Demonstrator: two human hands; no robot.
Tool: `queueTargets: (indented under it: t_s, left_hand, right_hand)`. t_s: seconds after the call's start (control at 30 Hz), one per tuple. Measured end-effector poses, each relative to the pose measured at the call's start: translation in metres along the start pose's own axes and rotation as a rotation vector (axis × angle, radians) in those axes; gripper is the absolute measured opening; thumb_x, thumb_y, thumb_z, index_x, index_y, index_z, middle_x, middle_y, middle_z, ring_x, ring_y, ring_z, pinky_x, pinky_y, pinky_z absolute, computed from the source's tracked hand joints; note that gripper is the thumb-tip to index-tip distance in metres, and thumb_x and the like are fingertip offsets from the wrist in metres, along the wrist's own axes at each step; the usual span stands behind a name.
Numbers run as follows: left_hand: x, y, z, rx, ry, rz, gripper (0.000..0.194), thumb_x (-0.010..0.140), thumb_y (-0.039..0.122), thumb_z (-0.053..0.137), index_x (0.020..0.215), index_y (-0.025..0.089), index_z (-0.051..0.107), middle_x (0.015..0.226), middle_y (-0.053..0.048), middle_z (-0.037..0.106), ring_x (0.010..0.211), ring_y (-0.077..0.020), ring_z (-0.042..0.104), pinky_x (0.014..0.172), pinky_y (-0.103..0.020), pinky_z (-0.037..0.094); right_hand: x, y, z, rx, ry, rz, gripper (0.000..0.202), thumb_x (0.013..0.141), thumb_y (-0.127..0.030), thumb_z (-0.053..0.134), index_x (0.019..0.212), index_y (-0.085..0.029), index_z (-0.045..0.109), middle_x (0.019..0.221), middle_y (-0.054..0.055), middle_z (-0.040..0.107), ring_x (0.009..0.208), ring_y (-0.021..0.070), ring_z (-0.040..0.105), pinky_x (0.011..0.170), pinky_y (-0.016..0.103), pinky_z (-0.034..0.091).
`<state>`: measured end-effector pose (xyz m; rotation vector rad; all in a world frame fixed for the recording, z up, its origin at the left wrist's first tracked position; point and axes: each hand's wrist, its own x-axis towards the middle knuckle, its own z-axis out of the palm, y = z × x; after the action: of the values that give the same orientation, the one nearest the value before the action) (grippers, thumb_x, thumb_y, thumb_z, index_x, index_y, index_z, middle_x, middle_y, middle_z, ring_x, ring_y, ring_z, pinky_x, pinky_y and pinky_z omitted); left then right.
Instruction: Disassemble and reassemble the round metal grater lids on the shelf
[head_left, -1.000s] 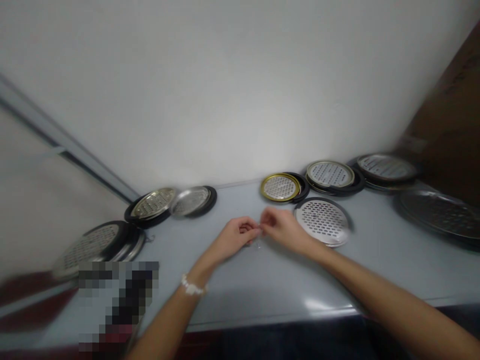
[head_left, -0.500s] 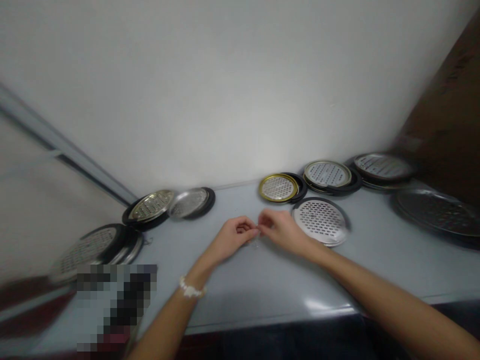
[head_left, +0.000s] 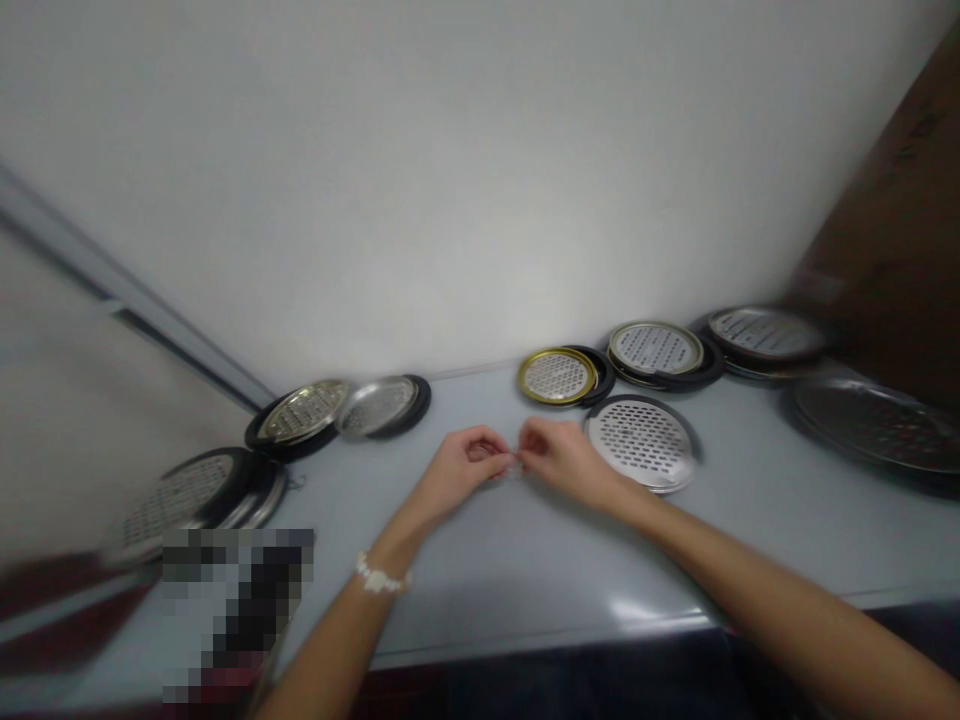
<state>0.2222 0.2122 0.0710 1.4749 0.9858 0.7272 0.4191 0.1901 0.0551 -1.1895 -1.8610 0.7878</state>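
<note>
Above the middle of the grey tabletop (head_left: 450, 590), my left hand (head_left: 469, 468) and my right hand (head_left: 555, 455) meet fingertip to fingertip. Both are closed in a pinch. Between the tips is a small, clear, thin piece (head_left: 514, 468), too blurred to name. A white bracelet (head_left: 381, 577) circles my left wrist. Just beyond my right hand lies a silver perforated round disc (head_left: 641, 440) on a dark rim; the right hand and forearm pass in front of its near left edge. Behind it rests a gold-rimmed perforated disc (head_left: 557, 377) overlapping a black ring.
More perforated discs with black rings line the back right, one pale-faced (head_left: 655, 348), and a large dark one (head_left: 877, 420). Others sit at left: a silver disc (head_left: 379, 403), a yellowish one (head_left: 306, 408) and a stack (head_left: 180, 500). A wall (head_left: 480, 200) and brown carton (head_left: 900, 270) bound the table.
My left fingertips have shifted slightly, and less of the clear piece hangs below them. The discs and my right hand stay almost where they were.
</note>
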Motion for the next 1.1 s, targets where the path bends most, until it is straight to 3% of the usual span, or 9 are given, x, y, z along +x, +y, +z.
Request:
queueTargets:
  t_s: [0.2,0.37,0.87,1.1]
  left_hand:
    - [0.0012,0.0009,-0.0011,0.075,0.099,0.051,0.027,0.07,0.031,0.082,0.086,0.013,0.071,0.079,-0.005,0.071,0.075,-0.0157,0.064,0.075,-0.028,0.05]
    - [0.0026,-0.0004,0.0,0.147,0.16,0.116,0.023,0.071,0.031,0.079,0.084,0.014,0.071,0.079,-0.005,0.072,0.075,-0.0169,0.065,0.076,-0.029,0.051]
    - [0.0022,-0.0038,0.0013,0.249,0.141,0.169,0.021,0.079,0.033,0.072,0.088,0.014,0.07,0.076,-0.003,0.068,0.071,-0.0152,0.062,0.07,-0.027,0.05]
    - [0.0022,-0.0042,0.0017,0.344,0.176,0.225,0.02,0.08,0.028,0.069,0.094,0.014,0.073,0.081,-0.005,0.071,0.074,-0.0162,0.064,0.071,-0.027,0.051]
  right_hand:
    - [-0.0006,-0.0017,-0.0011,-0.024,-0.036,0.006,0.01,0.084,-0.009,0.064,0.081,-0.018,0.061,0.069,0.001,0.071,0.064,0.0142,0.064,0.062,0.023,0.042]
    - [-0.0006,-0.004,-0.0024,-0.082,-0.043,0.016,0.01,0.084,-0.006,0.064,0.082,-0.016,0.062,0.068,0.0,0.07,0.063,0.013,0.063,0.06,0.022,0.04]
    - [-0.0017,0.0026,0.0003,-0.227,-0.077,-0.048,0.007,0.086,-0.009,0.063,0.083,-0.016,0.065,0.07,0.003,0.068,0.062,0.0127,0.056,0.059,0.022,0.033]
    - [-0.0008,0.0047,0.0019,-0.072,-0.088,-0.004,0.009,0.086,-0.009,0.063,0.082,-0.016,0.061,0.067,0.001,0.07,0.061,0.0126,0.062,0.058,0.02,0.038]
